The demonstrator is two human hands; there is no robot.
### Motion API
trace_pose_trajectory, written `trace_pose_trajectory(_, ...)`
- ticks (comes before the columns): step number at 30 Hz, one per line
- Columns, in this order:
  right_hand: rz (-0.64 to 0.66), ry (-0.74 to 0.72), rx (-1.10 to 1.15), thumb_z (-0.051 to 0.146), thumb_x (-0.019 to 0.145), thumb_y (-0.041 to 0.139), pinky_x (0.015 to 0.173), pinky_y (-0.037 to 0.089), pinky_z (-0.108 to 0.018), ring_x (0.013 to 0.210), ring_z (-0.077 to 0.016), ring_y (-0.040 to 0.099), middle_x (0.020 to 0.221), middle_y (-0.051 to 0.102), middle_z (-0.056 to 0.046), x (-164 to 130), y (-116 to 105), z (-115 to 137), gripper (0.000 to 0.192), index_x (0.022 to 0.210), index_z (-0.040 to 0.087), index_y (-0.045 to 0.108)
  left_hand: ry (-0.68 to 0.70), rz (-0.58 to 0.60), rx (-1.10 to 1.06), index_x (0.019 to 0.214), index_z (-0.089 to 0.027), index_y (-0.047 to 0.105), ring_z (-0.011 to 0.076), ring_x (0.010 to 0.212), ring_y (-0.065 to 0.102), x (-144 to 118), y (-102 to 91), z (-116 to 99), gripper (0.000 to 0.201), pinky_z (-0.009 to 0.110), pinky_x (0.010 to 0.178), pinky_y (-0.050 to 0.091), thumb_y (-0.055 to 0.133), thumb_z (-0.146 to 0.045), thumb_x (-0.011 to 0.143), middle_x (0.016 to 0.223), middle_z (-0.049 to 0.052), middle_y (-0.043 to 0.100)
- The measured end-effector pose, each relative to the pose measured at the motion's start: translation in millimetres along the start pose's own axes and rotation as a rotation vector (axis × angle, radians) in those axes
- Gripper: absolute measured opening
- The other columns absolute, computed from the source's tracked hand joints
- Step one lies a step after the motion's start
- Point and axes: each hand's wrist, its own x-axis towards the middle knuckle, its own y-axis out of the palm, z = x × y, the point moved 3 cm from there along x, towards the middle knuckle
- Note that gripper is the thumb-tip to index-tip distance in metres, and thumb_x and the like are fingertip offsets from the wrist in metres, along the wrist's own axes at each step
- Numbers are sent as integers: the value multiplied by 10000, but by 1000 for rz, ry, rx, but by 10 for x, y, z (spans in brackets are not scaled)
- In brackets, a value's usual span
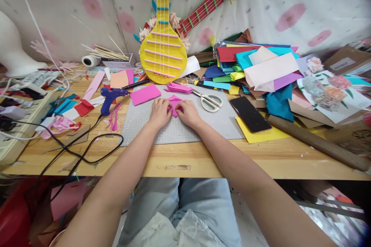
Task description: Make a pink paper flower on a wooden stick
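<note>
White cloth (261,17) with pink blotches hangs behind a pale wooden table (185,154), scuffed near its front edge.

I sit in a place for handicraft (whether a home or a studio, I cannot say). I see it from the glue gun (108,100), the scissors (211,103), the cutting mat (220,126) and the pile of coloured papers (269,68) on my wooden table (179,155).

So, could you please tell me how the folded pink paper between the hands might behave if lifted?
The folded pink paper would probably feel light, as it looks small and thin. Its folds may add some stiffness, though firm squeezing could crumple it. Rolling seems unlikely, given its angular outline on the grey mat.
</note>
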Motion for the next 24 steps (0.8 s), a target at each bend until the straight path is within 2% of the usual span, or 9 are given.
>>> trace_pose_trajectory(5,8,15,-13,139,747,498,840,365,-378,863,-218,455,840,574,-70,-9,-17,20,113,769,189,597,38,10,-5,839,-225,601,238,1040,381,-11,-1,1,128,394,931,316,494,-196,776,991,65,549)
trace_pose_trajectory(14,11,13,-15,145,750,504,844,362,-373,875,-215,462,856,577,-70,-12,-13,14,109,788,190,596,9,7,36,854,-218,605,251,1024,395,-29,8,-16,162,403,914,324,451,-235,807,965,81,563)
trace_pose_trajectory(19,3,11,-5,226,800,484,840,362,-375,867,-210,469,846,574,-75,-15,-17,18,118,776,188,593,6,-1,1,856,-213,598,253,1025,394,-30,20,-1,145,399,918,318,471,-250,797,956,81,565)
trace_pose_trajectory(24,-24,3,-21,310,758,555,832,371,-371,869,-216,459,844,551,-75,-45,-19,63,128,785,189,586,-3,-2,-19,865,-209,582,246,1016,403,-31,14,-1,125,389,906,323,498,-225,774,953,80,563)
